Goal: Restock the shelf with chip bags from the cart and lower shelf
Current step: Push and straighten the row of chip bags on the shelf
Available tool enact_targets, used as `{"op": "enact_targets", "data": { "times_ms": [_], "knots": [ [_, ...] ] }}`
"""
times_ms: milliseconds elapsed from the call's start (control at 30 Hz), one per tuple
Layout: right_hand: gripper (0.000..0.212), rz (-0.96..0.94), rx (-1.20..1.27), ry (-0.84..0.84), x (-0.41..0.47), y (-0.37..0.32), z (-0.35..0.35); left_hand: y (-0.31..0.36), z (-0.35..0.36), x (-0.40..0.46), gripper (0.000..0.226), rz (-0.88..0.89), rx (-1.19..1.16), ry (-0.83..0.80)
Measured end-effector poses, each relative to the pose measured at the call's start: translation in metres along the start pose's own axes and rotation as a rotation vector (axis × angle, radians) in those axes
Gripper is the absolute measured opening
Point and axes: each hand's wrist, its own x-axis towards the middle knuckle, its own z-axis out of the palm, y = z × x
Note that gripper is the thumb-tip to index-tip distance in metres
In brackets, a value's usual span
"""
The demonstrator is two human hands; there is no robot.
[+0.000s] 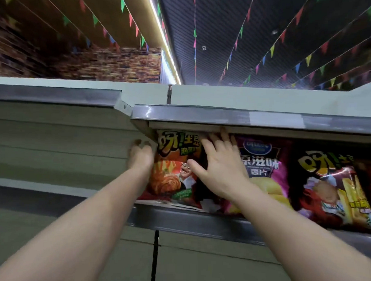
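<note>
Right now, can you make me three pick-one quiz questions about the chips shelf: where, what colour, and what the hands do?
1. Where is the orange chip bag?
A. at the left end of the shelf
B. on the floor
C. in a cart

2. The bag right of it is mostly?
A. green
B. purple
C. white

3. The right hand is?
A. a fist
B. holding a box
C. spread flat on the bags

Answers: 1 A, the bag row starts with it. 2 B, the purple bag shows it. 3 C, straight fingers; the left hand is at the bag's left edge.
</note>
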Motion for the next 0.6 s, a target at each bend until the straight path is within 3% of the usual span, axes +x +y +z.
{"op": "enact_targets", "data": {
  "times_ms": [133, 267, 400, 600],
  "knots": [
    [0.071, 0.052, 0.029, -0.169, 0.024, -0.024, 0.022, -0.011, 0.004, 0.04, 0.043, -0.048, -0.099, -0.263],
    [0.083, 0.11, 0.039, -0.215, 0.037, -0.025, 0.035, -0.019, 0.018, 0.059, 0.055, -0.187, -0.24, -0.432],
    [0.086, 0.073, 0.023, -0.191, 0.04, -0.024, 0.037, -0.017, 0.041, 0.061, 0.047, -0.093, -0.391, -0.724],
    [0.087, 0.023, -0.043, -0.209, 0.031, -0.007, 0.033, -0.018, 0.055, 0.056, 0.051, -0.087, -0.415, -0.824]
  ]
}}
